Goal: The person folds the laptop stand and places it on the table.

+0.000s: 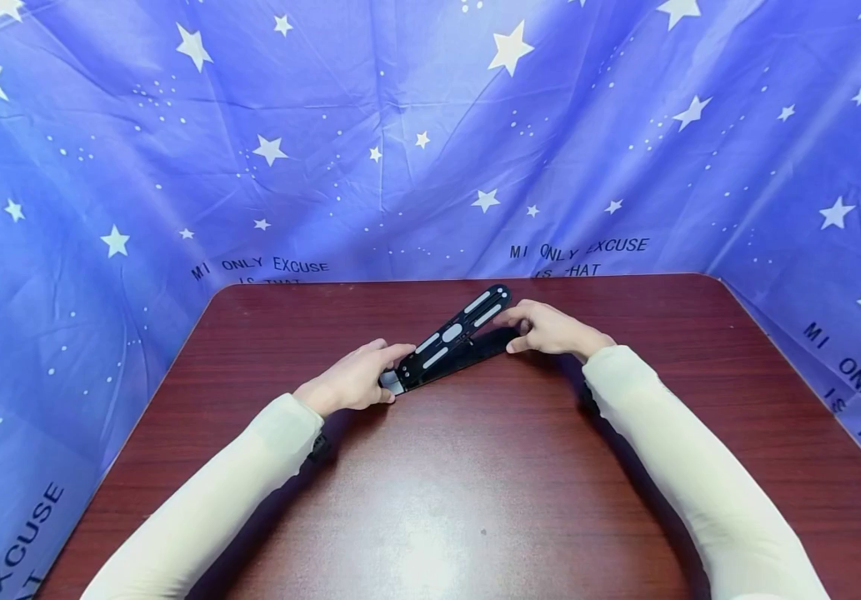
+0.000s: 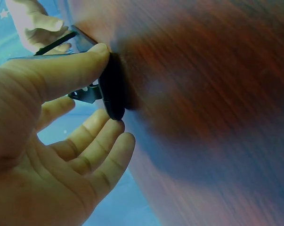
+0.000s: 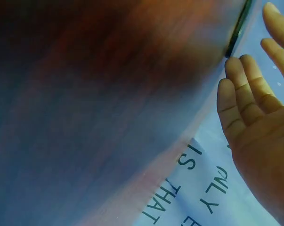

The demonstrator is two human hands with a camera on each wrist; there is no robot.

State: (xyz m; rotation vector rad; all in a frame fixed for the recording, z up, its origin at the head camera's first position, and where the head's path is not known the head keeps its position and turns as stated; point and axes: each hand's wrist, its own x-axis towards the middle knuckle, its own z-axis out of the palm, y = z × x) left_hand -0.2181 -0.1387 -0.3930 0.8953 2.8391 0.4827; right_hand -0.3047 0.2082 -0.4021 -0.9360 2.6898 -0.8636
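Note:
A black folding stand (image 1: 451, 333) with pale grey pads lies slantwise on the table, its two long plates parted in a V that widens toward the right. My left hand (image 1: 355, 377) grips its hinged end. In the left wrist view the thumb (image 2: 92, 61) lies against the near end of the stand (image 2: 112, 92), with fingertips at the opposite edge. My right hand (image 1: 550, 327) is at the far end, fingers near the raised plate's tip and thumb beside the lower plate. The right wrist view shows its fingers (image 3: 247, 89) loosely extended; only a dark edge of the stand (image 3: 238, 30) shows there.
The reddish-brown wooden table (image 1: 468, 475) extends around the stand, its back edge a short way beyond the raised tip. Behind and at both sides hangs a blue curtain (image 1: 400, 100) with white stars and printed words.

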